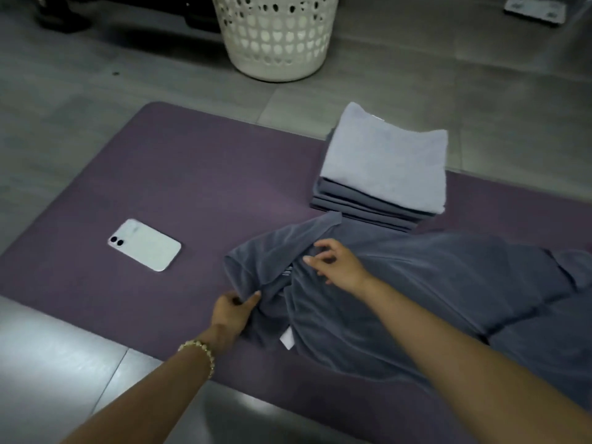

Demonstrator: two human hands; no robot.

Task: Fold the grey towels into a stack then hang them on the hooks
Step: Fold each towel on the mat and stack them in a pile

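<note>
Unfolded towel [416, 283]: dark grey. It lies loose and creased on the near right part of the mat, and its right end runs out past the frame edge. Its far left corner is turned over onto the cloth.
Towel tag [287, 339]: a small white tag shows at the near left edge of the unfolded towel, just right of your left wrist.
Left hand [232, 310]: closed on the left edge of the unfolded towel. Your thumb and fingers pinch a bunched fold of cloth close to the mat surface.
Right hand [336, 262]: open, with the fingers spread and loosely bent. It sits over the turned corner of the unfolded towel, fingertips pointing left. Whether the fingertips press on the cloth cannot be told.
Stack of folded towels [381, 174]: it stands on the far right part of the mat, just beyond the unfolded towel. The top towel is pale grey and the layers under it are dark grey. The stack's near edge is just beside the turned corner.
Mat [192, 187]: purple, laid flat on the floor. It carries both the towel and the stack.
Phone [144, 245]: white, lying camera side up on the mat, left of the unfolded towel and apart from it.
Bracelet [201, 350]: pale beads, worn on your left wrist.
Laundry basket [275, 36]: white and perforated. It stands upright on the floor beyond the mat.
Floor [64, 91]: grey tiles.
</note>
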